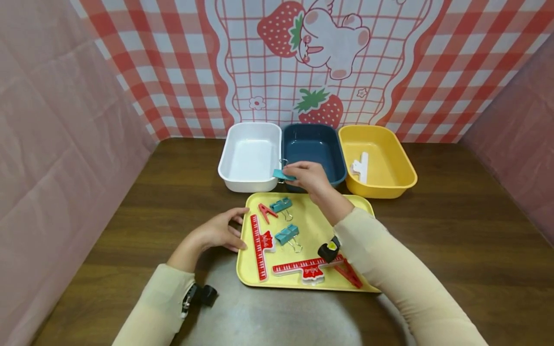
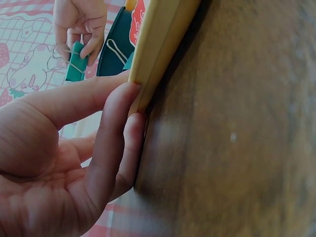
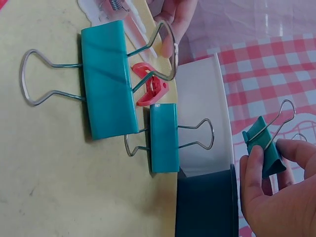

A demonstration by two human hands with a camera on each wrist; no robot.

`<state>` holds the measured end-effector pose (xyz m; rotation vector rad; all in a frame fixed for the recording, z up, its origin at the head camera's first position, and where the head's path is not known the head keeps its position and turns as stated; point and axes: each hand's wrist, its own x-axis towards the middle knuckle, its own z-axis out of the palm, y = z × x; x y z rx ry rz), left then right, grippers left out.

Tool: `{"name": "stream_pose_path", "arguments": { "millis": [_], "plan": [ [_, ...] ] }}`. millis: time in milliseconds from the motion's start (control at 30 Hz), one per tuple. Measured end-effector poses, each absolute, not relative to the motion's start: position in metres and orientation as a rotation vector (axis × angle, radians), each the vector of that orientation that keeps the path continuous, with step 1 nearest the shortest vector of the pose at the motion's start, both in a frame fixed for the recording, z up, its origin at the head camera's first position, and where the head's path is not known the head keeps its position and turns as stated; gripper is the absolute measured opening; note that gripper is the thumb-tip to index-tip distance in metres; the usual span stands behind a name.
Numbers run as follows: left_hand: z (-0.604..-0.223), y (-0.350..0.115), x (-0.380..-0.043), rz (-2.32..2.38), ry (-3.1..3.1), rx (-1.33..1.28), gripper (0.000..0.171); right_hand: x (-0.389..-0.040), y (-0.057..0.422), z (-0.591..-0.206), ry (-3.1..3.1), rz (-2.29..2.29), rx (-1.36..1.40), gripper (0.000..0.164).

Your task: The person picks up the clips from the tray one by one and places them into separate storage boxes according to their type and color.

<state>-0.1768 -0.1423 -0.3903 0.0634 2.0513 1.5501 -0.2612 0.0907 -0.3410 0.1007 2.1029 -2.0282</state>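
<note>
Backdrop cloth (image 1: 190,57): red-and-white checked, hanging behind the table, visible in all three views. Central panel (image 1: 268,81): white with red grid lines, wavy white border. Printed motifs: one upper strawberry (image 1: 279,29), red, green-leaved; one white cartoon animal (image 1: 335,41), shown sideways, touching it; one lower strawberry (image 1: 322,111); one small flower (image 1: 257,103); one small star (image 1: 361,93). Side cloths, two: left drape (image 1: 65,144), pale pink, creased; right drape (image 1: 515,139), darker pink. Table (image 1: 454,216): brown, wood-grained, with a greyish patch (image 1: 277,317) along its near edge.

The binder clips (image 3: 108,81) are teal, the tray (image 1: 309,221) yellow, the backdrop (image 1: 186,72) red-checked
</note>
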Motion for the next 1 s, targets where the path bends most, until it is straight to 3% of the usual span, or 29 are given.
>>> {"name": "stream_pose_path", "arguments": {
  "millis": [1000],
  "plan": [
    [-0.390, -0.141, -0.176, 1.555, 2.052, 0.069, 0.087, -0.282, 0.061, -0.336, 2.118, -2.030, 0.221, 0.024]
  ]
}}
